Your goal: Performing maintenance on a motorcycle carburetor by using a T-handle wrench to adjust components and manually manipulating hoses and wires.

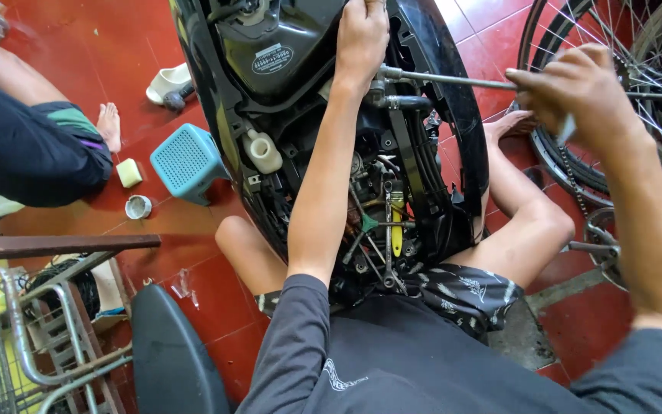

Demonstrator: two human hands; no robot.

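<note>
I am watching from above as a person sitting on a red tiled floor [116, 61] is working inside the opened body of a black motor scooter [285, 92]. The left hand [362, 38] is pressing down on the scooter's frame, fingers curled close around the head of a long metal socket wrench [438, 78] where it is meeting a fitting. The right hand [580, 88] is gripping the far end of that wrench bar, fingers closed tight around it, just in front of a spoked wheel [637, 92] lying at the right edge. The bar is running level between the two hands, across the scooter's black side panel [461, 115].

Below the left forearm, spanners and a yellow-handled screwdriver [397, 226] are resting in the crowded engine bay, leaving little room there. The person's bare knees are hemming the scooter in on both sides. To the left, open floor is holding a teal plastic stool [187, 161], a small round tin [139, 206] and a pale block [129, 172], with another person's bare foot [108, 123] near them. A metal rack [32, 337] is crowding the lower left corner.
</note>
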